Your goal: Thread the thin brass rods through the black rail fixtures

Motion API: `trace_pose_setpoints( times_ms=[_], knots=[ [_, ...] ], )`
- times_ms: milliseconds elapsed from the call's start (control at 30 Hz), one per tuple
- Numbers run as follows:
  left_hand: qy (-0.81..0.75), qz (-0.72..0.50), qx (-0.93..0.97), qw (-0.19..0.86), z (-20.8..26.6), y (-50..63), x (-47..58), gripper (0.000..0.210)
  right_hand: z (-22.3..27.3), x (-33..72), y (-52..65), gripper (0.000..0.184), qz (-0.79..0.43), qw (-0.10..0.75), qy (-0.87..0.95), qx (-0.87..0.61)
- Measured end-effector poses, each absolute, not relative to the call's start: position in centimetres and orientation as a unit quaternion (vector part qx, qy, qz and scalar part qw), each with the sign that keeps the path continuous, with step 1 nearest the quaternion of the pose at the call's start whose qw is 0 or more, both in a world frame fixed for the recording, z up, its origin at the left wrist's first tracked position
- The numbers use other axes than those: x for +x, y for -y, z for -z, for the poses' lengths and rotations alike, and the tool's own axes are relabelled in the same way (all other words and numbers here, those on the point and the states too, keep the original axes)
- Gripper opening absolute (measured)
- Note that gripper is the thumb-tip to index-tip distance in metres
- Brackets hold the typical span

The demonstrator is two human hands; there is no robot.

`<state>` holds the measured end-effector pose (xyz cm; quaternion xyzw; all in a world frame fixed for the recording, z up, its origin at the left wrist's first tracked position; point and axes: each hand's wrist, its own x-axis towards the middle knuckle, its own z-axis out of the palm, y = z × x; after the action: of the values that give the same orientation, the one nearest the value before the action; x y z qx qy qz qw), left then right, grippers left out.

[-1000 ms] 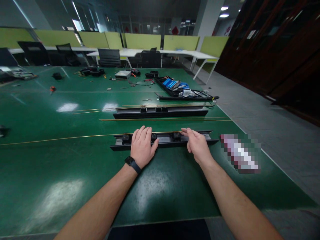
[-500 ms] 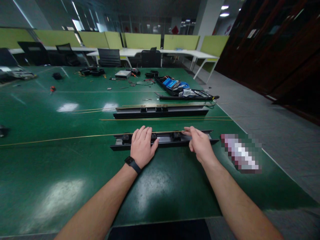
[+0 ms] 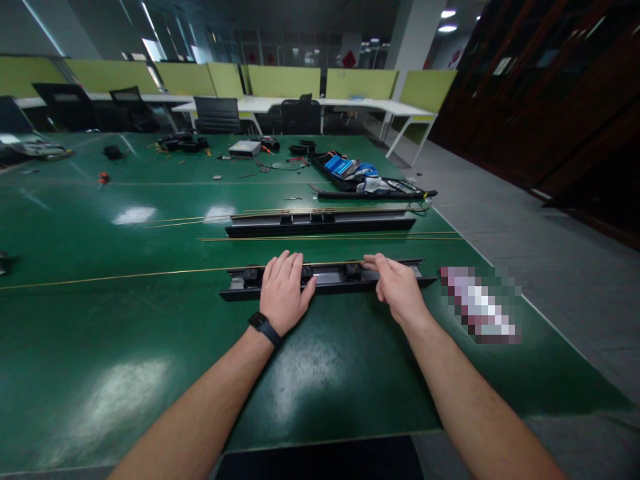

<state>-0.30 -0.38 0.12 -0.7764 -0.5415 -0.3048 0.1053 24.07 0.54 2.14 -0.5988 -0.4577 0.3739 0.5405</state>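
A black channel-shaped rail [image 3: 327, 289] lies across the near part of the green table, with small black blocks [image 3: 352, 270] seated in its groove. My left hand [image 3: 285, 290], with a dark watch on the wrist, lies over the rail left of its middle, fingers stretched out and thumb apart. Along the rail's far side runs a long thin brass-coloured rod [image 3: 150, 274], stretching well past the rail on the left and passing by my left fingers. Toward the rail's right end, my right hand [image 3: 397, 283] pinches the rod between thumb and fingers; the fingertips partly hide its end.
Behind lies a second black rail [image 3: 320, 228] with thin rods on it, and more loose brass rods [image 3: 330, 238] in front of that. Further back are a black tray [image 3: 330, 175] of blue packets and scattered tools. A pixelated object [image 3: 480, 307] sits near the right table edge.
Both hands keep nearly the same place on the rail and rod. The whole view has shifted very slightly.
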Motion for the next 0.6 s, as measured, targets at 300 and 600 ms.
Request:
trace_pose_setpoints(
  times_ms=[300,600],
  knots=[
    [0.543,0.305,-0.775,0.104,0.17,0.22,-0.43,0.056,-1.80,24.63,-0.87,0.050,-0.341,0.550,0.446,-0.619],
    [0.540,0.312,-0.775,0.102,0.22,0.19,-0.41,0.056,-2.48,24.40,-0.65,0.051,-0.351,0.543,0.455,-0.612]
  ],
)
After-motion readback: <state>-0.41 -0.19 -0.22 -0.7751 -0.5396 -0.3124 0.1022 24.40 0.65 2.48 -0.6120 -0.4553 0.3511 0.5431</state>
